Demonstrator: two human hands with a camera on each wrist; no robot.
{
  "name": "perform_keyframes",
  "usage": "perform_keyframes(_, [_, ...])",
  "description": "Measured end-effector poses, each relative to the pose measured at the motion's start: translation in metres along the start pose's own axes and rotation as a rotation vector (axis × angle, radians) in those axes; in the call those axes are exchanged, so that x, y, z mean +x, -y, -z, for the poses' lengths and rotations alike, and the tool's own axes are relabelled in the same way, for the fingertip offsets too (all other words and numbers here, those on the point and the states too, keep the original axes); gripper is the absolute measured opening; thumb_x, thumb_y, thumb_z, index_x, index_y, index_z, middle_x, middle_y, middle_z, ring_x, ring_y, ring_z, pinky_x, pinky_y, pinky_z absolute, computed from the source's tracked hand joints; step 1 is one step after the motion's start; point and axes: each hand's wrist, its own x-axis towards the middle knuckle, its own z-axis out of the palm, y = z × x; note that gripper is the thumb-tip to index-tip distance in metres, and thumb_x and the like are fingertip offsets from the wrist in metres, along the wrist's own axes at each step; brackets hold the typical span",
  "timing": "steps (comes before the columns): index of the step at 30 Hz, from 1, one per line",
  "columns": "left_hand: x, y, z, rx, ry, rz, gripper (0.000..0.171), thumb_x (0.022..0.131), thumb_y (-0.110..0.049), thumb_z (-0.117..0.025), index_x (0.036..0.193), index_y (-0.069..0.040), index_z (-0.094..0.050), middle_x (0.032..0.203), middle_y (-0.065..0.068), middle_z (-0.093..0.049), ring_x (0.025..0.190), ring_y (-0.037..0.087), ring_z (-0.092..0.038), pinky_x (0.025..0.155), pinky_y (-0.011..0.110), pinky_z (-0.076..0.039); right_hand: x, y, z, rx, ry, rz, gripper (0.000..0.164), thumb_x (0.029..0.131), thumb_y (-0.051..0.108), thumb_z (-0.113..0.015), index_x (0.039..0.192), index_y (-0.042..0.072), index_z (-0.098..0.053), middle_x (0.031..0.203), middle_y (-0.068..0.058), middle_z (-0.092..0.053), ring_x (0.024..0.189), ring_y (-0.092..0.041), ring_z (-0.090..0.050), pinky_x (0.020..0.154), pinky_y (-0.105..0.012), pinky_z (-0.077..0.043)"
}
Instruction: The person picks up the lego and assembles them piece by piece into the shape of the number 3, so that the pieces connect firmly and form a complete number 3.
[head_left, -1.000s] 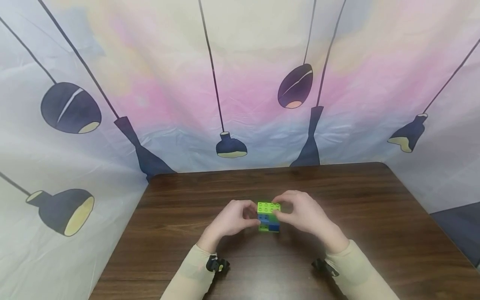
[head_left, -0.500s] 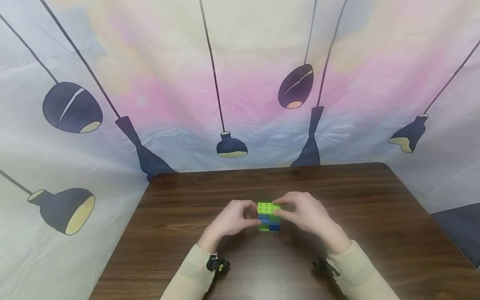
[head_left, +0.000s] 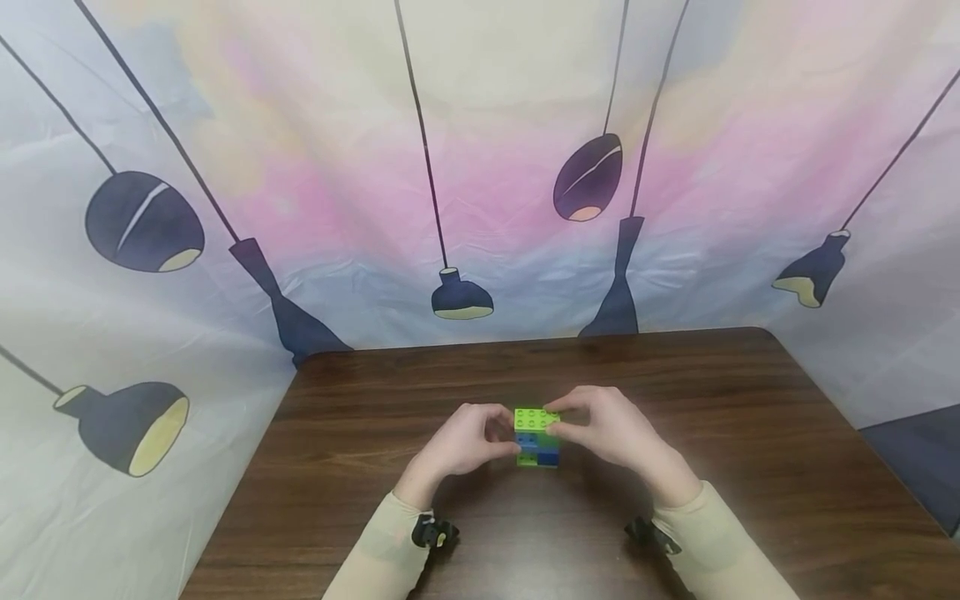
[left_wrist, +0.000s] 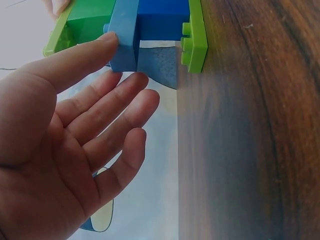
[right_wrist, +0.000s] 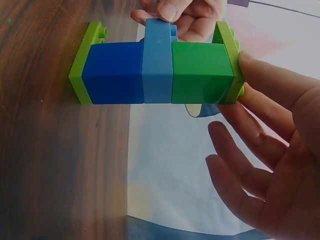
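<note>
A stack of toy building bricks stands on the brown table in the head view. Its lowest piece is a flat lime green brick (right_wrist: pixel 80 65). On that sits a dark blue brick (right_wrist: pixel 114 72), then a flat light blue brick (right_wrist: pixel 157 65), a green brick (right_wrist: pixel 202 72), and a flat lime green top brick (head_left: pixel 530 418). My left hand (head_left: pixel 467 437) pinches the left end of the light blue brick, thumb in front and fingers behind. With thumb and index finger, my right hand (head_left: pixel 611 427) pinches the right end of the top brick; its other fingers hang loose.
The wooden tabletop (head_left: pixel 375 400) stretches around the stack. Behind it hangs a pastel cloth backdrop (head_left: pixel 510 192) printed with dark lamps. A dark wrist camera (head_left: pixel 433 532) is strapped over the left sleeve, and another (head_left: pixel 651 535) over the right.
</note>
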Motion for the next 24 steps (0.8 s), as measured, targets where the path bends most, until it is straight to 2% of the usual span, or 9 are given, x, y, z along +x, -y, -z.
perform_keyframes(7, [-0.001, -0.002, 0.0, -0.009, -0.004, -0.028, 0.028, 0.092, -0.027, -0.087, 0.115, -0.016, -0.075, 0.094, -0.013, -0.072, 0.081, 0.008, -0.067, 0.071, 0.031, -0.057, 0.004, -0.015, 0.002, 0.106, 0.064, 0.063, 0.033, 0.093, 0.034, -0.087, 0.123, 0.023, -0.079, 0.116, 0.011, -0.076, 0.113, -0.018, -0.07, 0.097, -0.05, -0.056])
perform_keyframes(13, [-0.001, -0.002, 0.001, -0.012, -0.007, -0.035, 0.028, 0.092, -0.027, -0.088, 0.115, -0.017, -0.075, 0.096, -0.013, -0.072, 0.082, 0.008, -0.067, 0.073, 0.032, -0.056, 0.005, -0.025, 0.008, 0.143, 0.119, 0.042, 0.049, 0.088, 0.031, -0.09, 0.132, 0.019, -0.074, 0.126, 0.007, -0.074, 0.121, -0.021, -0.068, 0.102, -0.053, -0.054])
perform_keyframes(16, [0.0, -0.002, 0.001, -0.013, -0.011, -0.035, 0.028, 0.092, -0.027, -0.088, 0.115, -0.017, -0.075, 0.095, -0.013, -0.072, 0.081, 0.009, -0.067, 0.073, 0.032, -0.057, 0.006, -0.029, 0.009, 0.151, 0.158, 0.024, 0.05, 0.086, 0.029, -0.092, 0.13, 0.014, -0.073, 0.122, 0.004, -0.075, 0.118, -0.023, -0.07, 0.101, -0.053, -0.055])
perform_keyframes(21, [0.0, -0.002, 0.0, -0.017, -0.01, -0.032, 0.028, 0.092, -0.027, -0.088, 0.115, -0.017, -0.075, 0.096, -0.013, -0.073, 0.083, 0.008, -0.068, 0.074, 0.031, -0.057, 0.008, -0.037, 0.003, 0.222, 0.282, 0.011, 0.045, 0.088, 0.021, -0.09, 0.125, 0.006, -0.069, 0.112, -0.001, -0.077, 0.106, -0.021, -0.075, 0.092, -0.045, -0.059])
perform_keyframes(24, [-0.001, -0.002, 0.0, -0.02, -0.009, -0.029, 0.028, 0.092, -0.027, -0.087, 0.115, -0.017, -0.075, 0.096, -0.013, -0.073, 0.083, 0.008, -0.068, 0.075, 0.031, -0.057, 0.01, -0.041, -0.001, 0.253, 0.321, 0.007, 0.041, 0.089, 0.019, -0.089, 0.122, 0.005, -0.068, 0.111, -0.002, -0.078, 0.103, -0.02, -0.075, 0.09, -0.043, -0.059])
